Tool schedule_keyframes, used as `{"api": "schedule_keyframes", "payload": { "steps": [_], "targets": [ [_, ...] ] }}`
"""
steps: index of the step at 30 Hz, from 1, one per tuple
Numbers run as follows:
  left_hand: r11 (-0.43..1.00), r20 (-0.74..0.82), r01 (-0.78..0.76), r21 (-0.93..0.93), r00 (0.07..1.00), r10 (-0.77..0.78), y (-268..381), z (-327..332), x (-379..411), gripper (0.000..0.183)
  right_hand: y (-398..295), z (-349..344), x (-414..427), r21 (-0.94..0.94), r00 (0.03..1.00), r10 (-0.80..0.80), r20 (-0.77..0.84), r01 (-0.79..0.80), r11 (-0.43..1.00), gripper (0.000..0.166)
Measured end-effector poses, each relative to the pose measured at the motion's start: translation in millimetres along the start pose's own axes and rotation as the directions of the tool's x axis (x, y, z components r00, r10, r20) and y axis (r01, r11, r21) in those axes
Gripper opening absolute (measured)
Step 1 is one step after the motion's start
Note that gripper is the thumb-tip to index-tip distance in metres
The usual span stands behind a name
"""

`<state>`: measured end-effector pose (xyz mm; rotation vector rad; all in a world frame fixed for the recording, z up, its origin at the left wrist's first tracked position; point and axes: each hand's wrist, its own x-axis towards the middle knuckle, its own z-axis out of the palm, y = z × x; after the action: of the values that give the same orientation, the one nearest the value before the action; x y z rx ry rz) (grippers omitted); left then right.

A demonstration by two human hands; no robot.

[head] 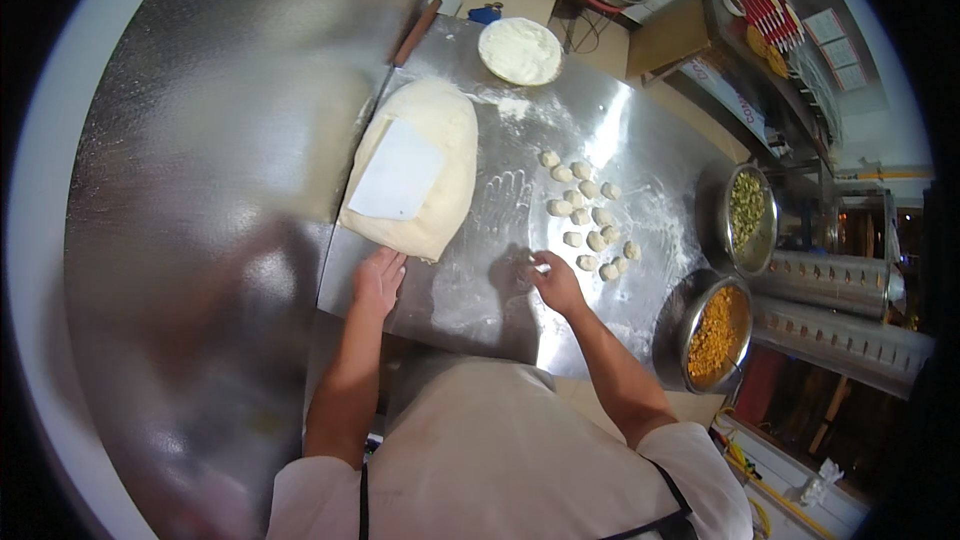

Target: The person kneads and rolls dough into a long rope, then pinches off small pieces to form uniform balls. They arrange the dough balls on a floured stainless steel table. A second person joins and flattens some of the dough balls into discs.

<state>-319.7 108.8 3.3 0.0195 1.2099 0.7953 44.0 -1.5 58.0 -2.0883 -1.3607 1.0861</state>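
A big slab of pale dough (454, 165) lies on the floured steel worktop (465, 300), with a white flat sheet, perhaps a dough scraper (397, 174), on top of it. My left hand (379, 279) is stretched out at the dough's near end, its fingertips at or against the edge, holding nothing that I can see. My right hand (556, 283) hovers over the worktop with curled fingers, left of the nearest dough pieces; whitish fingertips leave it unclear whether a bit of dough is pinched there. Several small dough pieces (588, 188) are scattered to its right.
A bowl of flour (520, 51) stands at the back, near a wooden-handled tool (418, 33). On the right are steel bowls of green filling (748, 211) and orange filling (712, 334). A large steel surface (225, 127) adjoins on the left.
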Motion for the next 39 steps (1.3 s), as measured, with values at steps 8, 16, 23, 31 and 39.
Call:
{"api": "schedule_keyframes", "payload": {
  "steps": [8, 16, 23, 31, 39],
  "targets": [
    [0.997, 0.521, -0.038, -0.07, 0.851, 0.069, 7.6, -41.2, 15.4, 0.045, -159.2, 79.7, 131.9, 0.18, 1.0, 0.005, -0.017, -0.002, 0.984, 0.048],
    [0.891, -0.126, -0.223, 0.395, 0.948, 0.293, 6.6, -56.8, 15.4, 0.021, -154.6, 55.3, 199.8, 0.055, 0.916, -0.036, -0.4, 0.063, 0.997, 0.029],
    [0.896, -0.151, -0.287, 0.339, 0.923, 0.353, 5.1, -92.9, 31.4, 0.005, -178.2, -60.6, 344.7, -0.369, 0.841, -0.376, -0.389, 0.232, 0.9, 0.04],
    [0.786, -0.114, -0.355, 0.506, 0.875, 0.47, -16.2, -121.3, 56.4, 0.015, -156.6, -61.8, 432.9, -0.475, 0.931, -0.35, -0.103, 0.263, 0.84, 0.037],
    [0.878, -0.148, -0.288, 0.382, 0.919, 0.366, -0.3, -97.4, 26.4, 0.012, -96.8, -110.0, 291.9, -0.318, 0.97, -0.018, 0.243, 0.097, 0.943, 0.023]
  ]
}}
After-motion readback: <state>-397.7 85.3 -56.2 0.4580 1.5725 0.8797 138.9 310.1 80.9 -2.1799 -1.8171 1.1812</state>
